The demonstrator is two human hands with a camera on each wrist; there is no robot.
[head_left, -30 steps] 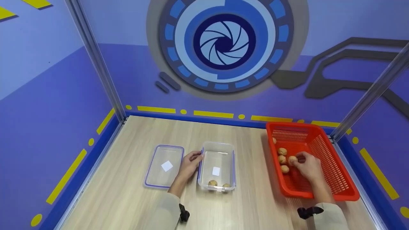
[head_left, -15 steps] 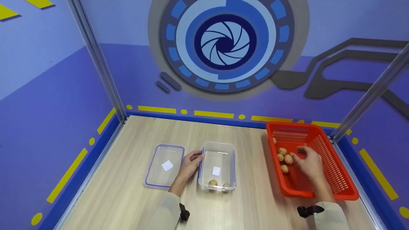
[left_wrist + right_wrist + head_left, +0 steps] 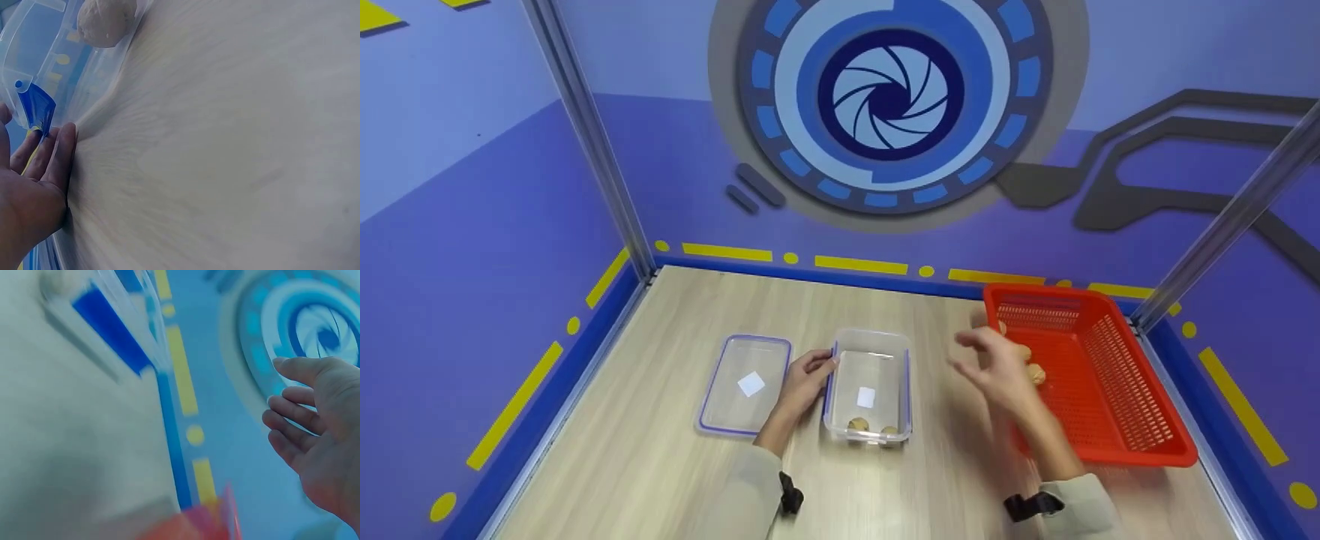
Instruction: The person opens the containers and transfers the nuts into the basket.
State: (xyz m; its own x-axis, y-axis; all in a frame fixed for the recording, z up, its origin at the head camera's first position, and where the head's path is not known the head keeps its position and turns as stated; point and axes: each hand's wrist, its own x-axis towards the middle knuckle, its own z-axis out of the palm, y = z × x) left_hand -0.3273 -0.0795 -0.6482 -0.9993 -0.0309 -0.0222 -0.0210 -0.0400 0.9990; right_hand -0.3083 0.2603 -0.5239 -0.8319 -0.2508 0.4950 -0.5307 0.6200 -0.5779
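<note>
In the head view, my left hand (image 3: 806,382) holds the left side of a clear plastic food container (image 3: 907,397), its fingers by a blue side clip (image 3: 38,107) in the left wrist view. Two walnuts (image 3: 858,425) lie at the container's near end. My right hand (image 3: 997,367) is over the left rim of a red plastic basket (image 3: 1099,382), fingers apart and slightly bent. The right wrist view has nothing in that hand (image 3: 323,413). Walnuts (image 3: 1036,373) in the basket are partly hidden behind it.
A clear lid (image 3: 735,397) with a blue-purple edge lies flat on the wooden table (image 3: 675,337), left of the container. Blue-purple panels (image 3: 675,180) with metal corner posts (image 3: 585,135) enclose the table at the back and sides.
My right hand held a walnut in the basket, let it go among the others, then moved left, out over the basket's rim. My left hand stays at the container.
</note>
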